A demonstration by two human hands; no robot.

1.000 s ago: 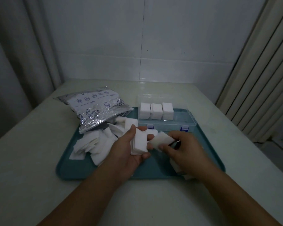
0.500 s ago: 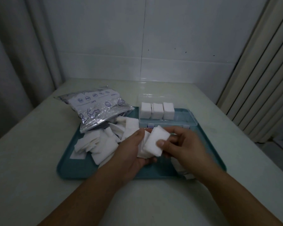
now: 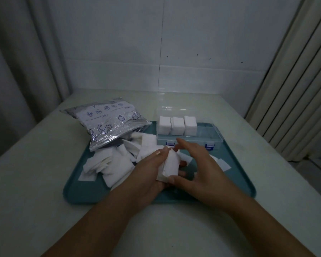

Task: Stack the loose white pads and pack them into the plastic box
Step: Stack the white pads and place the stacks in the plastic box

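I see my left hand (image 3: pixel 148 171) wrapped around a small stack of soft white square pads (image 3: pixel 170 165), held on edge over the flat teal plastic tray (image 3: pixel 237 175) on the pale desk (image 3: pixel 26 182). My right hand (image 3: pixel 198 169) has its fingers spread and presses the stack from the other side. I think I should tap the edges flat so they line up. More loose pads (image 3: pixel 115 162) lie to the left. The clear plastic box (image 3: pixel 209 133) behind already holds three stacks.
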